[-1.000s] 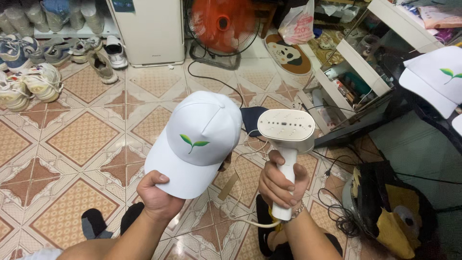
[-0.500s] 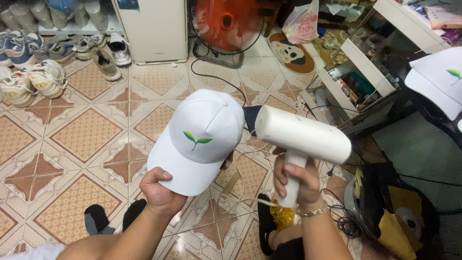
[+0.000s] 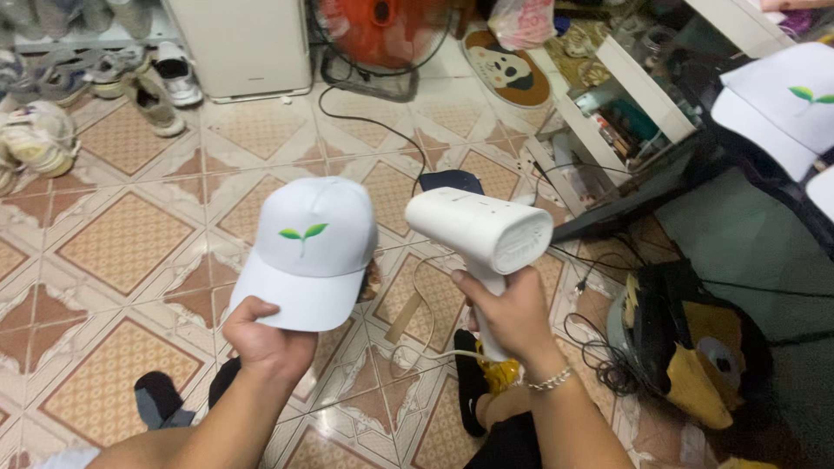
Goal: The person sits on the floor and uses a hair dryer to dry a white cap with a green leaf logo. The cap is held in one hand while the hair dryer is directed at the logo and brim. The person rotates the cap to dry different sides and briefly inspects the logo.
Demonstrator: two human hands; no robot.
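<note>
Nearest, low in the view: left hand pinched on the brim edge of a white cap, thumb on top, fingers curled beneath; cap held up above the tiled floor, crown tipped away, a small green sprout mark on its front panel. Judged light and soft in the crown, stiffer along the brim, so best taken by that brim, as here, without crushing the panels. Right hand wrapped shut around the handle of a white handheld garment steamer, head angled toward the cap but apart from it, cord trailing down past a yellow piece at the handle's foot. Likely heavier than the cap, hard-shelled and smooth; handle the one sound hold, head probably hot. A chain bracelet sat at the right wrist.

Farther right, a black bag gaped open, a yellow stuffed toy inside. Beyond it, more white caps stacked on a dark surface. Past that, an open white shelf unit held small goods, too blurred to tell. Farthest, shoes, a white appliance and an orange fan lined the wall.
</note>
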